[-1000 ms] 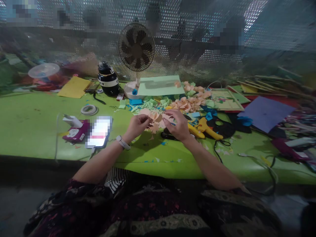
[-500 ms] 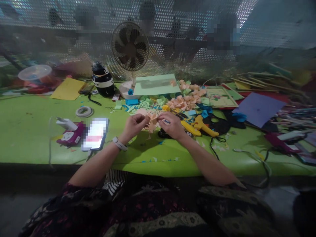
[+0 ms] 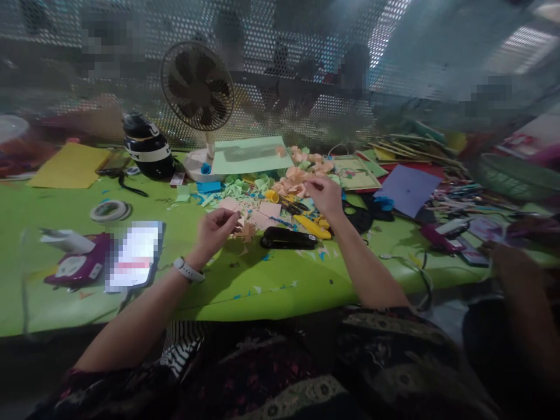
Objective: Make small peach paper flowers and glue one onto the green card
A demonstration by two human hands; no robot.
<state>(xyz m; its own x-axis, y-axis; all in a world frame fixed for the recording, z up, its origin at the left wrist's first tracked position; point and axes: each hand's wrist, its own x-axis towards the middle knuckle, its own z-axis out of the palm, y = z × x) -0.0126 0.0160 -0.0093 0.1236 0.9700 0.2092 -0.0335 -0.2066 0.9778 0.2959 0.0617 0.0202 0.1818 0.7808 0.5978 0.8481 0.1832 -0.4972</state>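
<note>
Counting one peach paper pile (image 3: pixel 289 185) on one green table (image 3: pixel 236 286), beyond one black stapler (image 3: pixel 289 238). Right hand (image 3: pixel 326 196) at pile, fingertips nearly together, grip unclear. Left hand (image 3: pixel 214 233) half-curled, thumb close to fingers; can't tell if holding anything. One fan (image 3: pixel 198 86), one phone (image 3: pixel 135 256).

The green table (image 3: pixel 271 280) carries paper scraps (image 3: pixel 262 185), a stapler (image 3: pixel 289 238), a phone (image 3: pixel 135 256).

The right hand (image 3: pixel 326 197) has its fingertips at the peach paper pieces (image 3: pixel 291 185); the left hand (image 3: pixel 214 231), fingers curled, is beside pink paper squares (image 3: pixel 268 212). Between them, a black stapler (image 3: pixel 286 238) lies on the green tabletop (image 3: pixel 258 280). Behind stand a fan (image 3: pixel 198 86) and a black bottle (image 3: pixel 149 160).
</note>
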